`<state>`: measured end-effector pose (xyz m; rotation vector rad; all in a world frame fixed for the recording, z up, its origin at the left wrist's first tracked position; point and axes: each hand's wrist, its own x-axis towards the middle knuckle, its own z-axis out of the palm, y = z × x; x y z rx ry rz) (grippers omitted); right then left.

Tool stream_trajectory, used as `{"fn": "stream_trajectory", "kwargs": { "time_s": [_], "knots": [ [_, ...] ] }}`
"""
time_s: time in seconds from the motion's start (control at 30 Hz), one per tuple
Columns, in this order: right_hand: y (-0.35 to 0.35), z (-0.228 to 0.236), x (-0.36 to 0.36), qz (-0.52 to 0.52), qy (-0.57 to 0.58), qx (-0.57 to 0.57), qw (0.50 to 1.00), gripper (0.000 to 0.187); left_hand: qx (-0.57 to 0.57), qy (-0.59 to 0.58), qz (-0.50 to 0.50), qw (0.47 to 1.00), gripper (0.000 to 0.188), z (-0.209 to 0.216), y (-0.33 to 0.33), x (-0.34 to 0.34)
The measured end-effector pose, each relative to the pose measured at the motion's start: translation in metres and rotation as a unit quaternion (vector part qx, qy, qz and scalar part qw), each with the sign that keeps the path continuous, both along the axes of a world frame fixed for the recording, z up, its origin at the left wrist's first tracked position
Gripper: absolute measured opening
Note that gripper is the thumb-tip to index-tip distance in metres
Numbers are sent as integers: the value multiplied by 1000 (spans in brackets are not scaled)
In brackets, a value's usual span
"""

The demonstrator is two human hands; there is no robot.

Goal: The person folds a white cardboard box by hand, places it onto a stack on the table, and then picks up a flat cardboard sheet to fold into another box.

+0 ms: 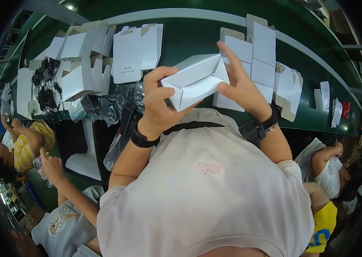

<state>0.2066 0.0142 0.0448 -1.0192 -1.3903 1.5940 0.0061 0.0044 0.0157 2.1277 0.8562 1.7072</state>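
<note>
A small white cardboard box [202, 79] is held up in front of my chest, tilted, with its folded-in end panels facing me. My left hand [157, 96] grips it from the left, with fingers bent along its side. At the box's right end is my right hand [245, 90], its index finger stretched up and its thumb at the box's edge. Those fingers are spread; whether the thumb presses on the card I cannot tell. Black bands circle both my wrists.
Flat white cartons [127, 55] lie on the green table [189, 36]. Folded boxes [78, 45] stand at left beside black cables [46, 83] and clear plastic bags [108, 105]. More white boxes [262, 55] line up at right. Other people sit on both sides.
</note>
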Motion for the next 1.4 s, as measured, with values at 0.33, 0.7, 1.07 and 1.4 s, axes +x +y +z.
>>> {"fn": "stream_trajectory", "kwargs": {
  "time_s": [0.33, 0.7, 1.07, 1.4],
  "knots": [
    [0, 2, -10, -77, 24, -31, 996, 70, -21, 99, 29, 994, 76, 2, -4, 3],
    [7, 12, -7, -82, -43, -41, 995, 72, 1, 41, 22, 999, 66, -7, -2, 7],
    [1, -48, 2, 0, 345, -247, 905, 34, -268, -161, 62, 948, 77, 9, -3, 15],
    [24, -38, 22, 26, 314, -175, 933, 36, -322, 41, -79, 943, 72, 10, 4, 9]
  ]
}}
